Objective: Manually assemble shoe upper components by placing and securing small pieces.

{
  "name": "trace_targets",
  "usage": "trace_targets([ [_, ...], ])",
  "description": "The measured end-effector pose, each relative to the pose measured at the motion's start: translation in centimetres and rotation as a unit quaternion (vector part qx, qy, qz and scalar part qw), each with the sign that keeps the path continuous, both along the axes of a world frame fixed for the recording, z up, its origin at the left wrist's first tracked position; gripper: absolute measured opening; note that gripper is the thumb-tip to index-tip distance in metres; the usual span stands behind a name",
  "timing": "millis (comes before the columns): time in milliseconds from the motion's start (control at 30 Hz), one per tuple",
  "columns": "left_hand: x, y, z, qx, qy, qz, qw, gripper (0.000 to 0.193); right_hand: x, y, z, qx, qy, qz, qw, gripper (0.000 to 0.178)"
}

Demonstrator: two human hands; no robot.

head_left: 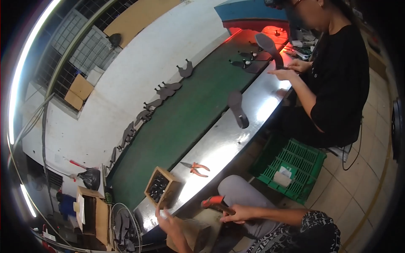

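My right hand [237,214] is closed around the handle of a hammer [215,204] with a red head, held above my lap. My left hand [170,225] is raised beside the near edge of a small wooden box [172,185], its fingers apart. Small black parts [159,186] fill that box, which stands on the metal ledge [223,149]. Below my left hand is a brown block-like surface [192,236], partly hidden. Pliers [195,168] with orange handles lie on the ledge to the right of the box, and a grey shoe sole [236,109] lies farther along.
A green conveyor belt [177,118] runs beyond the ledge, with several grey soles [166,90] along its far side. At right, a co-worker [341,80] holds a grey sole [270,46]. A green crate [295,164] stands on the floor; a wire basket [116,227] holds more soles.
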State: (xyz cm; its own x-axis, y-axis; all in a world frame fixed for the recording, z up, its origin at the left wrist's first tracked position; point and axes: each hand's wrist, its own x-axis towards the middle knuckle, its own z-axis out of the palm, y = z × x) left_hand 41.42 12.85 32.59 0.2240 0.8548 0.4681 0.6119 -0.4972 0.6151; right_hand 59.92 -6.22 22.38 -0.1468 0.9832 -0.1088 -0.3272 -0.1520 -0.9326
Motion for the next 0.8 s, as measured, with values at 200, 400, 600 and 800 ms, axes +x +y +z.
trace_targets([
  [200,27.7,1.2,-3.1,0.111,0.043,-0.405,0.907,0.067,2.2,0.6,-3.6,-0.146,0.531,0.018,0.835,0.033],
  [400,39.5,-2.0,-11.3,-0.097,-0.054,-0.401,0.909,0.041,0.9,0.4,-5.6,-0.251,0.327,-0.133,0.901,0.023],
  [600,33.9,-1.6,-6.6,0.027,0.034,-0.394,0.918,0.023,2.9,-0.8,-5.7,-0.238,0.479,-0.004,0.845,0.033],
  [800,15.7,-0.6,11.3,0.374,0.129,-0.242,0.886,0.037,4.2,-0.2,-2.8,-0.241,0.423,-0.047,0.872,0.029],
])
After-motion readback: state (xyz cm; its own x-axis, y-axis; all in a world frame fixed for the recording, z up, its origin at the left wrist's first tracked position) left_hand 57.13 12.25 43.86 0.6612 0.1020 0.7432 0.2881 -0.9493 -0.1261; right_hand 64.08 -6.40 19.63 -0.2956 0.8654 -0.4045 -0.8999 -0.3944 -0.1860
